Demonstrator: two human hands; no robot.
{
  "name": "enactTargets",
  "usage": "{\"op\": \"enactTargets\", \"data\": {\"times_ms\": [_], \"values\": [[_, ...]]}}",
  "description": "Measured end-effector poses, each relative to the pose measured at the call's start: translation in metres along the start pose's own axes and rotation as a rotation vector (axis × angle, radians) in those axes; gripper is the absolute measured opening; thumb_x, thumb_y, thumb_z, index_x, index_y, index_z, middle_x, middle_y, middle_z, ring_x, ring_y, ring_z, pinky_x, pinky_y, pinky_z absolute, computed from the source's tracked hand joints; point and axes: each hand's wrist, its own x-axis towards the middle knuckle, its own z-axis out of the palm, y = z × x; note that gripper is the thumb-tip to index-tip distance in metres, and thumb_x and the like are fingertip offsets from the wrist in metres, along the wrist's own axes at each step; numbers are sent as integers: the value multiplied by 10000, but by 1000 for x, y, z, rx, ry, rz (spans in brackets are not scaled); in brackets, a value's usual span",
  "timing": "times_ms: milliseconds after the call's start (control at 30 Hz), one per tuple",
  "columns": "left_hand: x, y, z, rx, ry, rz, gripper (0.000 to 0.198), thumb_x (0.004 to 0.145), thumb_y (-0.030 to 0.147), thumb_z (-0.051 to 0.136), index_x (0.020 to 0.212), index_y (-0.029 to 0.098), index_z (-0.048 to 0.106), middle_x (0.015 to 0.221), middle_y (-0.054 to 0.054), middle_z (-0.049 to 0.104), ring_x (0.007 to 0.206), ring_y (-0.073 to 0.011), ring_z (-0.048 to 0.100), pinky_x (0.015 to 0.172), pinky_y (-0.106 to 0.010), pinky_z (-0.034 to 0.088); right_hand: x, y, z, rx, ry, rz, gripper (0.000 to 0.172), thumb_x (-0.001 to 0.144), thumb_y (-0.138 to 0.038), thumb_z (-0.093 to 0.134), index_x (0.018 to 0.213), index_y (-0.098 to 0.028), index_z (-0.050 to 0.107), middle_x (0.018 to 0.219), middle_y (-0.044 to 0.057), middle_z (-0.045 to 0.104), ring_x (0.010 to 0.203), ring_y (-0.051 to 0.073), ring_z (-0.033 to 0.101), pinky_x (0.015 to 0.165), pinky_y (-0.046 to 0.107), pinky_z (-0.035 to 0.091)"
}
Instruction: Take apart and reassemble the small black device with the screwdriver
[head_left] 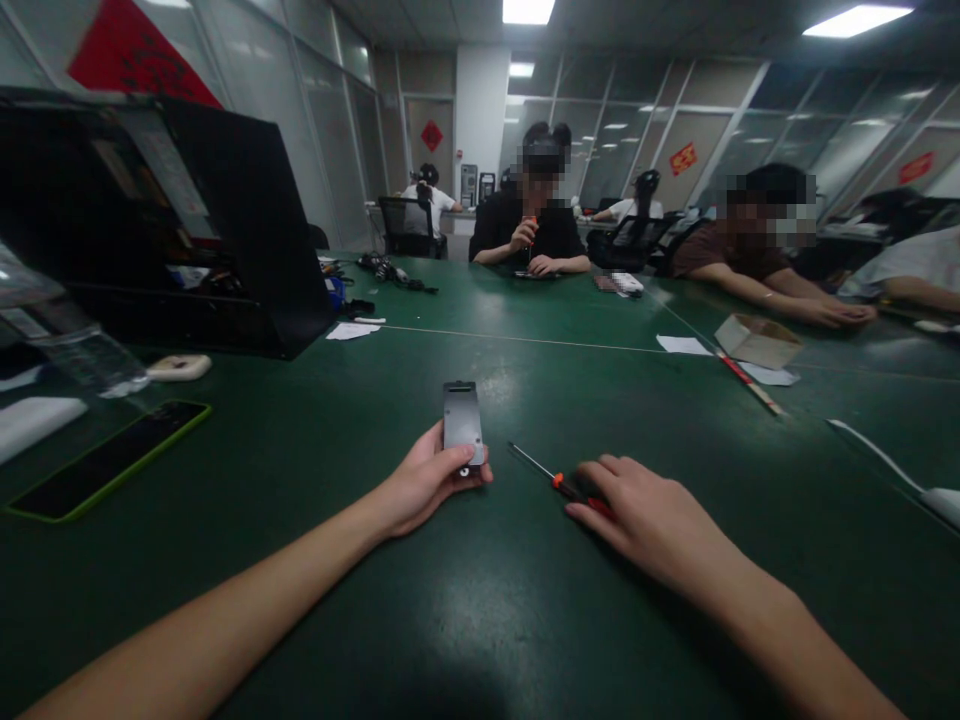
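Note:
My left hand (pixel 424 482) grips the near end of a small flat grey metal device (pixel 462 420), which lies lengthwise on the green table (pixel 480 590). Thumb and fingers pinch its lower end. My right hand (pixel 639 512) rests palm down over the red handle of a small screwdriver (pixel 553 478), fingers curled onto it. The thin metal shaft sticks out to the upper left, toward the device, with a short gap between them.
A phone in a green case (pixel 105 462) lies at the left, near a clear water bottle (pixel 67 345) and a black open case (pixel 187 220). A cardboard box (pixel 757 340), papers and a pencil-like stick (pixel 750 382) sit at the right. Other people sit across the table.

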Motion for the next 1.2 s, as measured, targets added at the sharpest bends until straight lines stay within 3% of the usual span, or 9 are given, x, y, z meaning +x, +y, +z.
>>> {"op": "enactTargets", "data": {"times_ms": [100, 300, 433, 600, 833, 967, 1067, 1200], "values": [[1, 0, 0, 5, -15, 38, 296, 783, 236, 731, 979, 154, 526, 834, -5, 580, 669, -97, 557, 660, -249, 446, 1, 2, -2, 104, -81, -37, 227, 927, -354, 527, 1000, -226, 700, 878, 73, 657, 732, 209, 642, 662, 342, 526], [0, 1, 3, 58, 10, 45, 339, 732, 214, 767, 954, 161, 517, 808, 6, 554, 653, -89, 504, 630, -242, 391, -1, -17, -11, 361, 447, -51, 151, 895, -349, 621, 929, -208, 662, 942, 74, 672, 840, 214, 671, 743, 343, 547], [0, -1, 0, 169, 12, 75, 363, 718, 224, 771, 978, 161, 526, 812, 8, 548, 669, -101, 497, 623, -241, 381, -8, -24, -12, 336, 560, -96, 153, 897, -341, 633, 987, -218, 637, 875, 49, 730, 698, 185, 705, 640, 300, 569], [1, -6, -4, 290, 38, 132, 350, 744, 246, 750, 1002, 164, 528, 829, -1, 562, 682, -116, 507, 621, -245, 380, -11, -32, -11, 282, 549, -229, 61, 879, -246, 639, 930, -212, 638, 786, 28, 727, 611, 147, 687, 568, 245, 541], [0, -7, -4, 363, 73, 197, 372, 764, 271, 748, 1045, 170, 527, 876, -6, 571, 696, -121, 512, 643, -256, 402, -12, -35, -9, 298, 520, -213, 75, 871, -223, 639, 944, -221, 620, 809, 25, 714, 662, 158, 686, 601, 263, 545], [-3, -2, -1, 500, 121, 243, 438, 758, 276, 743, 1122, 167, 527, 1001, -48, 613, 869, -193, 579, 781, -304, 444, -12, -37, -9, 286, 518, -201, 73, 872, -215, 643, 938, -208, 612, 796, 27, 688, 650, 149, 660, 606, 266, 539], [-4, 3, 1, 642, 177, 295, 442, 763, 282, 724, 1135, 167, 516, 1066, -64, 616, 990, -238, 583, 858, -334, 450, -10, -41, -7, 340, 469, -205, 81, 883, -203, 618, 963, -206, 631, 891, 52, 692, 780, 173, 675, 702, 290, 559], [-4, 5, -1, 822, 235, 345, 462, 762, 255, 699, 1161, 164, 484, 1066, -59, 607, 990, -232, 590, 883, -352, 458, -5, -43, 2, 436, 395, -117, 188, 883, -266, 623, 1047, -191, 678, 1003, 76, 719, 898, 207, 689, 798, 326, 555]]}}
